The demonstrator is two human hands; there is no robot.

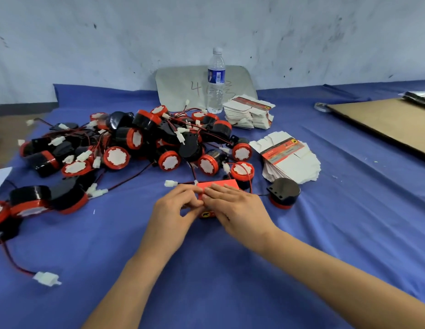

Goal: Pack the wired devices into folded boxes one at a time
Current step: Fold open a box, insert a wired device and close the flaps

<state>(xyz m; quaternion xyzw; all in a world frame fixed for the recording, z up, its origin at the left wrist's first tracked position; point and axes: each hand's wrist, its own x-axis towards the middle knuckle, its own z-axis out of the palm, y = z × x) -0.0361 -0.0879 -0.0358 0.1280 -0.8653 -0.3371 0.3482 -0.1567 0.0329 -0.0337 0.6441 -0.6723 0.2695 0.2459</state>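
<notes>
1. Head view, centre of frame: the red box [221, 184] lies on the blue cloth [206, 269] between both hands, its long axis running up the frame and slightly right.
2. The left hand [173, 210] pinches the box's left side with curled fingers; the right hand [237, 210] lays nearly straight fingers over its top. Both are equally near.
3. Whether a device is inside cannot be told.
4. The device pile [140, 143] crowds the upper left, and a lone device [283, 193] and the flat box stack [289, 160] sit to the right. Bare cloth lies toward the lower frame.
</notes>
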